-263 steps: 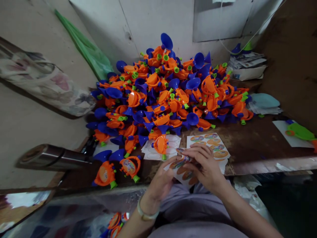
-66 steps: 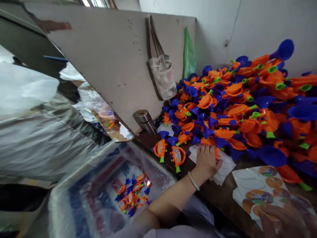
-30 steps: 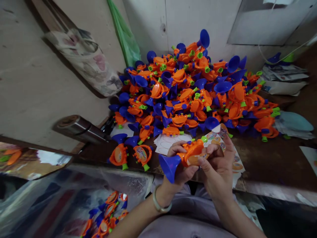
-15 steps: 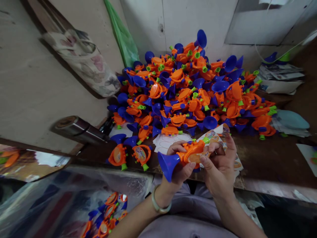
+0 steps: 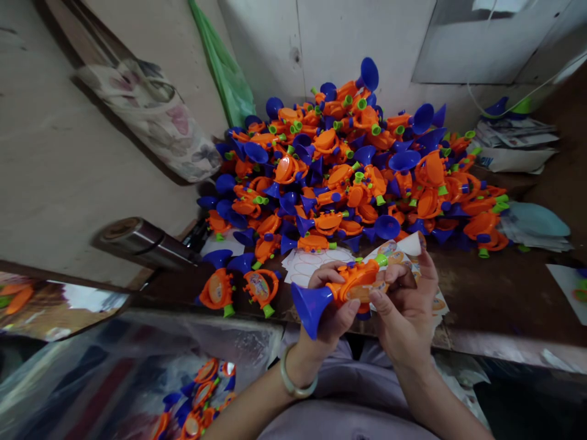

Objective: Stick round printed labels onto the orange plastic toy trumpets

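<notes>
My left hand (image 5: 337, 318), with a pale bangle on the wrist, is closed around an orange toy trumpet (image 5: 358, 280). Its blue bell points left and its lime-green mouthpiece points up and right. My right hand (image 5: 408, 311) pinches a clear-edged oval sticker (image 5: 364, 293) with thumb and finger, laid over the trumpet's oval face. How far it is stuck down, I cannot tell. A sticker sheet (image 5: 389, 249) with a curled white corner shows behind the right fingers, touching a raised fingertip. Two trumpets with picture stickers (image 5: 260, 287) lie left of my hands.
A large heap of toy trumpets (image 5: 339, 174) covers the back of the brown table (image 5: 495, 299). A steel flask (image 5: 147, 241) leans at the left. White sheets with oval outlines (image 5: 312, 264) lie behind my hands. More trumpets (image 5: 202, 397) rest in a plastic-lined container at lower left.
The sticker now lies closer against the trumpet's face. The sheet's corner by my right fingertips shows more of its white side. My left hand's hold looks the same.
</notes>
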`<state>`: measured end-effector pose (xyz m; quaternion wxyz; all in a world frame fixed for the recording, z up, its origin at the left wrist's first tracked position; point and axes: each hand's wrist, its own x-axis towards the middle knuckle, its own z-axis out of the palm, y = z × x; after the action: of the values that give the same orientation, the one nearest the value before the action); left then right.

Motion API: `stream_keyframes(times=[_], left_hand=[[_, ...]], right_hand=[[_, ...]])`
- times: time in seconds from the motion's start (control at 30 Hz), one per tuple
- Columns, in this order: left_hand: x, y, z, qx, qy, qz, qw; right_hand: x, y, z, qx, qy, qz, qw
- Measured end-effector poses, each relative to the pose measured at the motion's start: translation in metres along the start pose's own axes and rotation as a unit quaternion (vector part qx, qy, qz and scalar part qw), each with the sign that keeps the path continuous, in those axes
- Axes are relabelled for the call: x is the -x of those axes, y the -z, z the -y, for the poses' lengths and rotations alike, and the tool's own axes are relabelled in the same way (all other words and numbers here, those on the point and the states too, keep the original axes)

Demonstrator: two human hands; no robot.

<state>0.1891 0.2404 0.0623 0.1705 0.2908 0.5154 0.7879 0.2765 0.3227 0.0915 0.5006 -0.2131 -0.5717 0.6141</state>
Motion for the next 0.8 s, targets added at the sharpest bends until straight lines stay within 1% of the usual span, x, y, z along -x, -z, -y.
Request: stream_keyframes(times=[0.27,0.4,0.43,0.5,0.57,0.6,0.7,0.8], left_hand=[[0.003,-0.001,0.005,0.004,0.008,-0.011,1.000],[0.004,-0.001,0.007,0.009,0.008,-0.022,1.000],[0.005,-0.001,0.006,0.013,0.003,-0.025,1.000],[0.004,-0.002,0.006,0.018,-0.018,-0.029,0.999],[0.004,-0.003,0.005,0.020,-0.040,-0.032,0.998],[0.004,-0.003,0.004,0.018,-0.050,-0.035,0.998],[0.003,-0.004,0.003,0.013,-0.071,-0.036,0.997],[0.003,-0.004,0.002,0.008,-0.089,-0.024,0.996]], right_hand=[[0.001,-0.001,-0.002,-0.016,0.015,-0.003,1.000],[0.000,-0.002,-0.002,0.015,0.042,-0.009,0.999],[-0.002,-0.002,-0.002,0.031,0.061,-0.017,0.997],[-0.004,-0.001,-0.004,0.064,0.123,-0.030,0.990],[-0.007,0.001,-0.005,0.097,0.175,-0.028,0.979],[-0.008,0.002,-0.006,0.109,0.189,-0.024,0.976],[-0.010,0.002,-0.005,0.120,0.185,-0.015,0.975],[-0.011,0.001,-0.004,0.113,0.185,-0.015,0.976]])
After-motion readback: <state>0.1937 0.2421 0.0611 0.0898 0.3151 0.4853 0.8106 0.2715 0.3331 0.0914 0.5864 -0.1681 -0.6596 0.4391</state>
